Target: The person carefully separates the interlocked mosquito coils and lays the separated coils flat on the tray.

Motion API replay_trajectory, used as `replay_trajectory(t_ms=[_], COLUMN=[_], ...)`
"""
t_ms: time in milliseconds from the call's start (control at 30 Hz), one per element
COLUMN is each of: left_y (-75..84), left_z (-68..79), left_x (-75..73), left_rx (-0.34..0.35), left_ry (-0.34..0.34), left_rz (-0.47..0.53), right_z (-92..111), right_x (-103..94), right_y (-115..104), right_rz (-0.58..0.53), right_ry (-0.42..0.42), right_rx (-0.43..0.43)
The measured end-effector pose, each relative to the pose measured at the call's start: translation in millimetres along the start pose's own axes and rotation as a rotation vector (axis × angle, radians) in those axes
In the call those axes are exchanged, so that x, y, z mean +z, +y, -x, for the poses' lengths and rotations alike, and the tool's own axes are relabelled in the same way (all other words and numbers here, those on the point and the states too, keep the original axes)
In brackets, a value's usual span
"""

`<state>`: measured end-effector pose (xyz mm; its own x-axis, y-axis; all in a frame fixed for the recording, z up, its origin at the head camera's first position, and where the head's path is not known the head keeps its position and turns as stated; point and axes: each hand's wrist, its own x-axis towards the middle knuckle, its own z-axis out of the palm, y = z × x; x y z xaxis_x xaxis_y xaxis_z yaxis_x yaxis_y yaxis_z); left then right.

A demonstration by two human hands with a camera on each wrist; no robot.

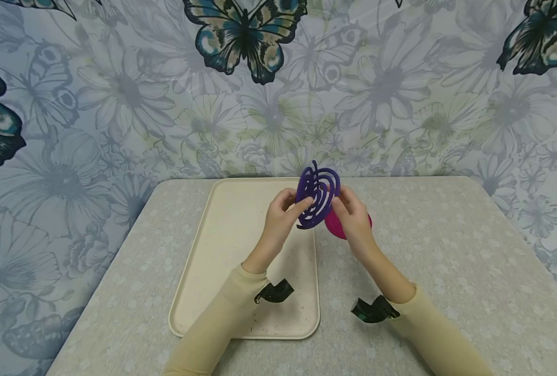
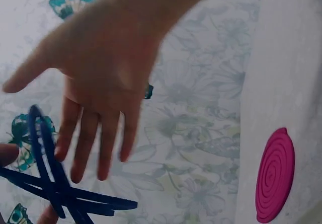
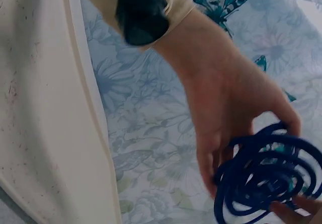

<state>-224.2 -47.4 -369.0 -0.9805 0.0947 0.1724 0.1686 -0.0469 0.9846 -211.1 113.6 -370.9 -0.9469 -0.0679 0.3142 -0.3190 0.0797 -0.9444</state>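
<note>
Holding the purple spiral aloft over the tray's far right edge!
Pinching it between thumb and fingers of the left hand; facing it from the right of the tray with the right hand, with fingers straight and thumb spread, and impossible to tell contact from near miss at those fingertips. Spot the pink spiral on the table, just right of the tray, partly hidden by the right hand in the head view. Wearing pale sleeves and a dark mount at each wrist.
</note>
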Motion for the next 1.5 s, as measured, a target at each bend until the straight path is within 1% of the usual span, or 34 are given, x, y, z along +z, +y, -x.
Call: replay_trajectory(t_ms=[33, 100, 167, 267, 333, 367, 467, 533, 600, 667, 767, 867, 967, 1100, 1167, 1267, 1333, 1433, 1500], left_y=[-0.6, -2.8, -4.7, -6.9, -7.6, -8.1, -9.3, -10.4, -11.3, -11.9, -11.8, -11.4, -10.4, -8.2, -7.5, -7.6, -8.3, -9.2, -10.3], left_z=[0.3, 0.3, 0.2, 0.0, 0.5, 0.9, 2.9, 3.6, 3.7, 3.2, 2.5, 1.4, -0.1, -2.8, -4.1, -5.7, -7.1, -8.7, -9.2], left_x=[0.8, 2.1, 2.2, 1.1, 0.0, -0.4, -0.7, -0.1, 0.6, 0.9, -0.4, -2.6, -5.4, -8.5, -9.1, -8.7, -8.6, -8.7, -8.8], left_rx=[0.012, 0.048, 0.099, 0.194, 0.241, 0.253, 0.267, 0.275, 0.293, 0.310, 0.333, 0.329, 0.306, 0.223, 0.169, 0.101, 0.072, 0.044, 0.038], left_ry=[0.008, 0.020, 0.045, 0.126, 0.189, 0.208, 0.240, 0.250, 0.269, 0.288, 0.312, 0.319, 0.327, 0.336, 0.341, 0.351, 0.361, 0.368, 0.371], left_rz=[-0.042, -0.093, -0.141, -0.237, -0.309, -0.324, -0.328, -0.315, -0.303, -0.288, -0.287, -0.285, -0.279, -0.182, -0.108, 0.006, 0.083, 0.177, 0.207], right_z=[1.3, 2.9, 3.4, 1.7, 0.2, -0.3, 0.4, 2.5, 4.4, 5.4, 4.1, 2.0, -0.1, -2.2, -3.1, -4.8, -6.3, -8.4, -9.9], right_x=[0.1, 0.5, 0.6, 0.3, 0.6, 1.1, 4.9, 8.3, 10.9, 12.4, 11.6, 8.9, 4.9, 0.2, -1.3, -3.1, -4.4, -6.4, -7.0], right_y=[-2.3, -5.9, -7.3, -5.6, -2.3, -0.4, 4.9, 7.0, 8.5, 9.0, 9.8, 9.1, 8.3, 9.1, 10.0, 11.1, 11.3, 11.5, 12.3], right_rz=[0.004, 0.009, 0.016, -0.025, -0.039, -0.035, 0.011, 0.058, 0.091, 0.088, 0.079, 0.065, 0.044, -0.035, -0.077, -0.192, -0.280, -0.390, -0.433], right_ry=[0.007, 0.019, 0.043, 0.093, 0.126, 0.141, 0.171, 0.162, 0.138, 0.112, 0.128, 0.169, 0.215, 0.264, 0.288, 0.313, 0.315, 0.290, 0.269], right_rx=[0.007, 0.029, 0.060, 0.083, 0.067, 0.048, -0.011, -0.025, -0.015, 0.002, 0.013, 0.011, 0.013, 0.017, 0.029, 0.089, 0.153, 0.242, 0.277])
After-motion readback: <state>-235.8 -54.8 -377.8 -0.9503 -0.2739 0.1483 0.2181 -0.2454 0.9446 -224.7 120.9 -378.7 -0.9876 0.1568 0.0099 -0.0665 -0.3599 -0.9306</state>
